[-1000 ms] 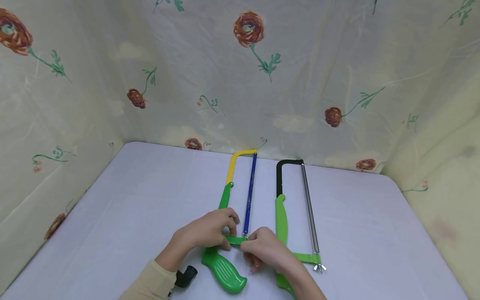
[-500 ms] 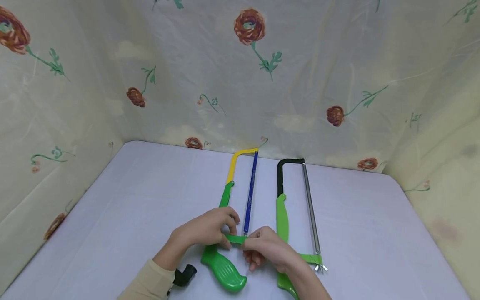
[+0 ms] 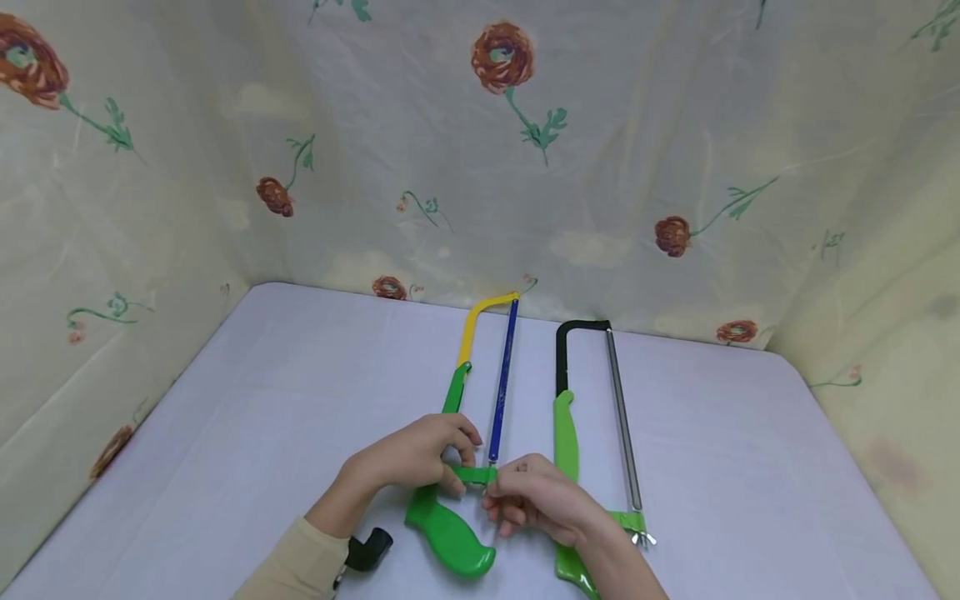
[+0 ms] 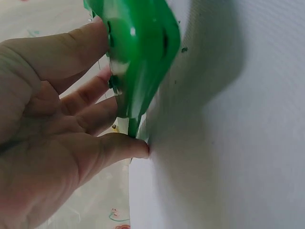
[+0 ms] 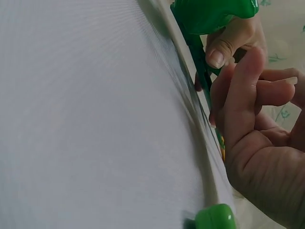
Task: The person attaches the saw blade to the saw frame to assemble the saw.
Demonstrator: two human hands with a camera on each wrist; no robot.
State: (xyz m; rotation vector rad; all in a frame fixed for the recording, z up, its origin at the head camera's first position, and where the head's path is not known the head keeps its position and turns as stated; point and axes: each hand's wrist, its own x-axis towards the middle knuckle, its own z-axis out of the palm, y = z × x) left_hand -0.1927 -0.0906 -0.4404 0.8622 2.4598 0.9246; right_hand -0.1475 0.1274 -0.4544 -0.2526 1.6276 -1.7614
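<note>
A green hacksaw (image 3: 448, 537) with a yellow front frame and a blue blade (image 3: 503, 379) lies at the middle of the table. My left hand (image 3: 422, 450) grips its green frame just above the handle, thumb on one side and fingers on the other. In the left wrist view the green handle (image 4: 143, 52) rises over that hand's fingers. At the near end of the blade, my right hand (image 3: 543, 498) pinches the tip of the frame's short green arm, fingers curled; the small part between its fingertips is hidden. Both hands' fingers are close together in the right wrist view.
To the right lies a second hacksaw (image 3: 566, 442), light green with a black front frame, grey blade and silver wing nut (image 3: 643, 539). My right forearm crosses over its handle. Flowered cloth (image 3: 480, 167) hangs around the white table (image 3: 315, 358).
The green hacksaw has shifted slightly away and its handle has rolled, so the ribs no longer show. Both hands stay at nearly the same places, the right fingers turning slightly at the arm's tip.
</note>
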